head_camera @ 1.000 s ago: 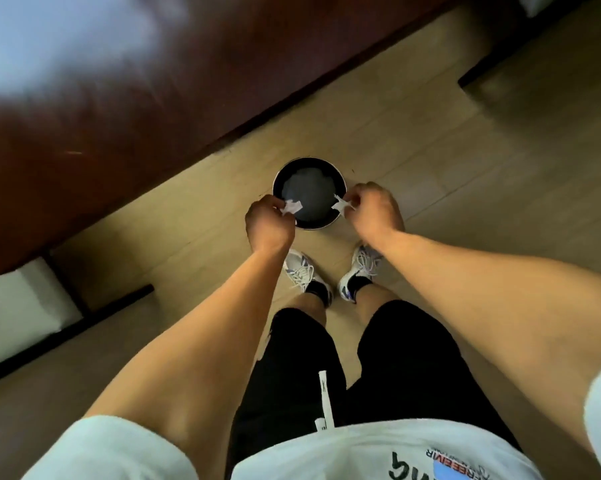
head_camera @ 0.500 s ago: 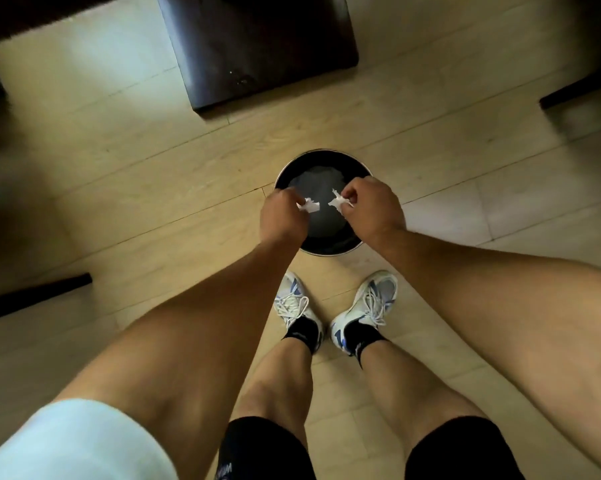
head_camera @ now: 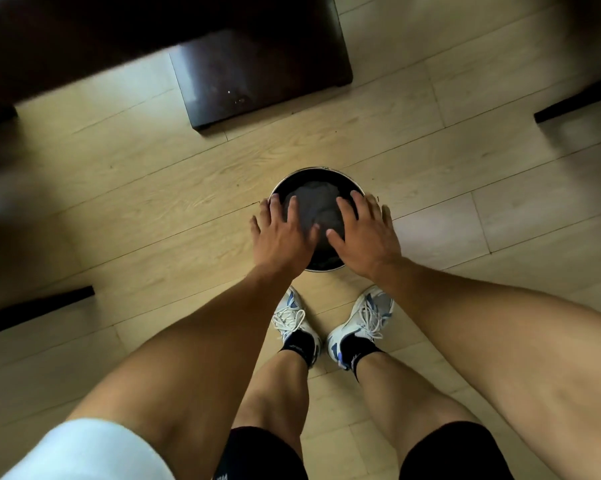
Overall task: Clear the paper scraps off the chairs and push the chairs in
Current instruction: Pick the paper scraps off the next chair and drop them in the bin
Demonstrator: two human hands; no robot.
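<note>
Wood-plank floor (head_camera: 153, 188), round black-lined waste bin (head_camera: 314, 178) just ahead of our sneakers (head_camera: 361, 320). Our left hand (head_camera: 283, 235) and right hand (head_camera: 365, 233) spread flat over its mouth, fingers splayed, gripping nothing. No paper scraps visible; bin interior too dark to tell what's in it. Scraps should be featherlight, limp, drift-prone: pinch at an edge or bunch them. Chairs likely heavier, rigid; take by the backrest. Only dark furniture bases (head_camera: 264, 71) show, tops cut off.

no readable text; small white marks on black socks (head_camera: 297, 348) and shorts hem (head_camera: 223, 476) too blurred.
</note>
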